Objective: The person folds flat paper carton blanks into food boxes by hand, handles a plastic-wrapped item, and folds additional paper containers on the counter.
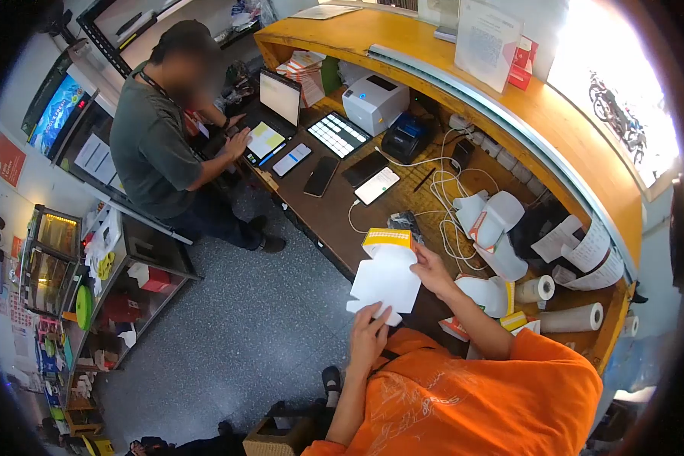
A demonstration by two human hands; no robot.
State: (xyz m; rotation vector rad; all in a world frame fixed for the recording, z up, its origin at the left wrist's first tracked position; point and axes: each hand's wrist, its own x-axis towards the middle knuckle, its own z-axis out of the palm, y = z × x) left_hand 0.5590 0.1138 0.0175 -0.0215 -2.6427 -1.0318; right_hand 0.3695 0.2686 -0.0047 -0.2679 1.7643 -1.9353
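Note:
A partly folded cardboard box (391, 280), white inside with a yellow-orange printed flap, is between my two hands above the front edge of the counter. My left hand (368, 334) grips its lower end, fingers over a white tab. At its upper right edge, my right hand (431, 272) pinches the cardboard beside the yellow flap. Just beyond the box lies a small dark crumpled item (405, 223). Folded white cartons (492, 228) are stacked to the right of my right hand.
Phones (376, 185) with cables, a tablet (338, 134), a laptop (280, 97) and printers (375, 102) cover the brown counter (300, 199). Paper rolls (572, 318) lie at the right. A person (159, 137) stands at the counter's far left end. Shelving (148, 304) lines the left side.

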